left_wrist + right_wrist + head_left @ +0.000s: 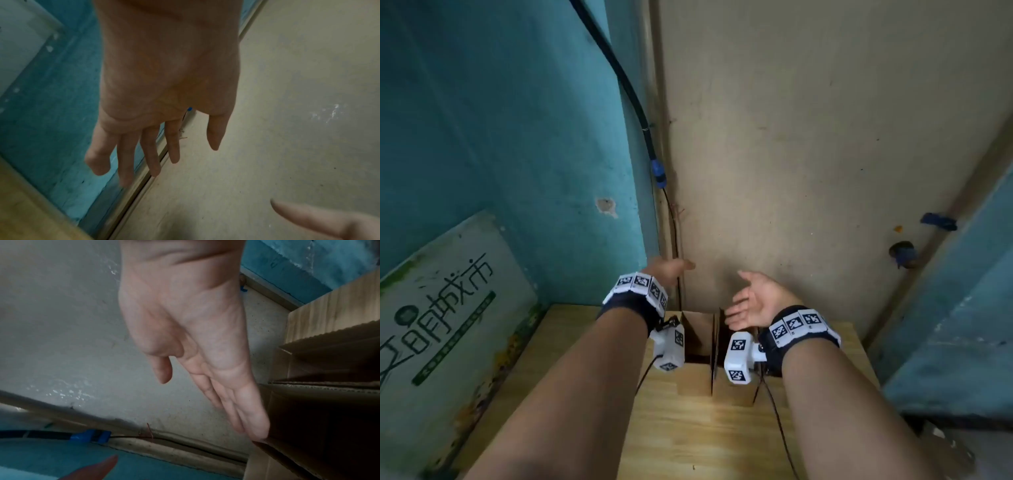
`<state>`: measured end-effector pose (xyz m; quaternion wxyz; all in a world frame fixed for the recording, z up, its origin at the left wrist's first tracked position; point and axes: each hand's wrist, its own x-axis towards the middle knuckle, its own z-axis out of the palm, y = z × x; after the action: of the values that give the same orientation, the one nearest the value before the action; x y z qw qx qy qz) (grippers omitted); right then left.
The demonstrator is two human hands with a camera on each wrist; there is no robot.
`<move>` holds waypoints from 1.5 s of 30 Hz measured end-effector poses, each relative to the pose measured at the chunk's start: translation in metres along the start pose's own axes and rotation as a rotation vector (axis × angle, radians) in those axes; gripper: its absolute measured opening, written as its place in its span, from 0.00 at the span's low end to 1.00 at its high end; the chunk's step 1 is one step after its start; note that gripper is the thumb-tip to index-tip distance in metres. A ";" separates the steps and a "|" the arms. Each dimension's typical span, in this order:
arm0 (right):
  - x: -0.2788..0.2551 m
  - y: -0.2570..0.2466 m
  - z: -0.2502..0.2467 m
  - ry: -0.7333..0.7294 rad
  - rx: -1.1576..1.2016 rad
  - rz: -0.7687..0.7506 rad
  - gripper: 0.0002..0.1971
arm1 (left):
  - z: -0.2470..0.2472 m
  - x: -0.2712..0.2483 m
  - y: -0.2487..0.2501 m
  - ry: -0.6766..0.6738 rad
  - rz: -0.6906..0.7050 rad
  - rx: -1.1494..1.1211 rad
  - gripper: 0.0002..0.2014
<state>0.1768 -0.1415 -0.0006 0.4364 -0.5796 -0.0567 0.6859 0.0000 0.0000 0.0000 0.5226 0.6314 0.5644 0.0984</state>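
1. Risk, as I judge it: the upright flaps of the cardboard box are thin. A careless grip could crumple one or shove the box across the desk.
2. Left hand: grip fully open, fingers straight, holding nothing, raised beyond the box.
3. Right hand: grip open and empty, palm turned inward. Its fingertips are close by a flap, contact unclear.
4. Box stands open near the desk's far edge, below both wrists.
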 end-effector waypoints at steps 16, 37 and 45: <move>0.091 0.026 0.038 0.261 -0.086 0.085 0.49 | 0.034 0.041 -0.073 -0.102 -0.094 0.302 0.24; 0.121 0.005 0.039 0.214 -0.227 0.016 0.18 | 0.014 0.077 -0.067 0.099 -0.067 0.326 0.16; 0.115 -0.024 0.033 0.211 -0.463 -0.077 0.48 | -0.039 0.084 -0.061 0.146 0.136 -0.056 0.14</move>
<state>0.1679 -0.0363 -0.0610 0.3211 -0.7298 -0.1885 0.5733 -0.0357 0.0788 -0.0695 0.4896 0.6446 0.5538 0.1949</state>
